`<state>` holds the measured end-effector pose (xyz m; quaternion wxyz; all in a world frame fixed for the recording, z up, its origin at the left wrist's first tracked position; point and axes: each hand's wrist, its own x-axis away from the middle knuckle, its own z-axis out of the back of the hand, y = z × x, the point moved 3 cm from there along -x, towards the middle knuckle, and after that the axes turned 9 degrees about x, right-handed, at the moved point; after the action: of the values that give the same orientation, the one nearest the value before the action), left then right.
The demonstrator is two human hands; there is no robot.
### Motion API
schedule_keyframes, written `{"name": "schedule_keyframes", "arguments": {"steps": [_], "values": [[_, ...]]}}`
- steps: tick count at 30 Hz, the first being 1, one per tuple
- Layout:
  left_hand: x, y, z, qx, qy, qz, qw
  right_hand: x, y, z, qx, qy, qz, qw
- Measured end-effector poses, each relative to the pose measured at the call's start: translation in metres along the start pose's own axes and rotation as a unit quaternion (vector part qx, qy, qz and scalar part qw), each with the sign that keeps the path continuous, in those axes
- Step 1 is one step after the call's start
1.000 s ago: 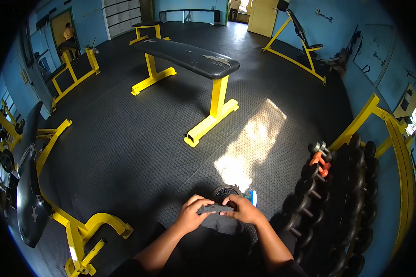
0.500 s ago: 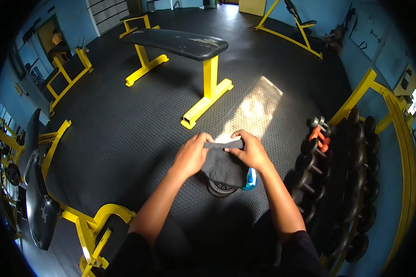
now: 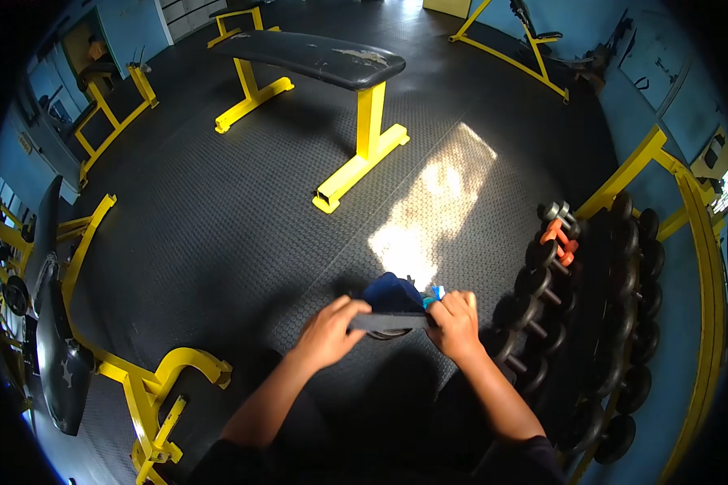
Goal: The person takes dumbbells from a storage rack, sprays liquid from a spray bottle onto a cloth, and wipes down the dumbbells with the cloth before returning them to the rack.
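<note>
Between my two hands a dark grey cloth (image 3: pixel 390 322) is stretched, its upper edge forming a flat band. At the left end of that band my left hand (image 3: pixel 329 331) is closed, thumb below and fingers above. My right hand (image 3: pixel 455 325) grips the other end. Just beyond the band rises a navy-blue rounded piece of fabric (image 3: pixel 392 293). A blue-and-white packet (image 3: pixel 435 294) shows beside my right fingers, partly covered. Under the cloth, the rim of a dark round object (image 3: pixel 389 334) peeks out, mostly hidden.
Ahead stands a padded bench (image 3: pixel 323 58) on yellow legs. To my right runs a rack of dumbbells (image 3: pixel 534 283), with an orange pair (image 3: pixel 560 242) near its far end. A yellow-framed machine (image 3: pixel 137 380) is close on my left. Far left, a person (image 3: pixel 96 48) is near a doorway.
Both hands have moved down toward me and slightly apart. The cloth, which hung down as a sheet, now shows mainly its band edge, and navy fabric appears beyond it.
</note>
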<state>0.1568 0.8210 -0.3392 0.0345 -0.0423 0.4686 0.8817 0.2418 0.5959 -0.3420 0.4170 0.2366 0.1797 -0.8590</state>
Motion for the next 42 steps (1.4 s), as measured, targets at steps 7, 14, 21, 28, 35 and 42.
{"name": "schedule_keyframes", "arguments": {"steps": [7,14,21,28,35,42], "values": [[0.020,0.023,-0.006,0.128,-0.044,0.019,0.991,-0.001,-0.018,0.045,0.134,0.043,-0.200,0.970],[0.010,-0.053,-0.043,0.121,-0.055,0.012,0.991,0.028,-0.003,-0.032,-0.082,-0.086,-0.481,0.868],[0.032,-0.026,-0.076,0.337,-0.273,0.053,0.900,0.083,0.002,-0.043,-0.298,-0.050,-0.524,0.796],[0.026,-0.016,-0.060,0.419,-0.280,0.026,0.863,0.076,-0.016,0.012,-0.391,0.088,-0.484,0.778],[0.002,-0.103,-0.056,0.085,0.027,0.031,0.995,0.082,-0.013,-0.138,-0.168,-0.082,-0.483,0.856],[-0.011,-0.131,-0.076,0.246,0.039,0.203,0.947,0.040,-0.036,-0.137,0.130,-0.188,-0.298,0.927]]}}
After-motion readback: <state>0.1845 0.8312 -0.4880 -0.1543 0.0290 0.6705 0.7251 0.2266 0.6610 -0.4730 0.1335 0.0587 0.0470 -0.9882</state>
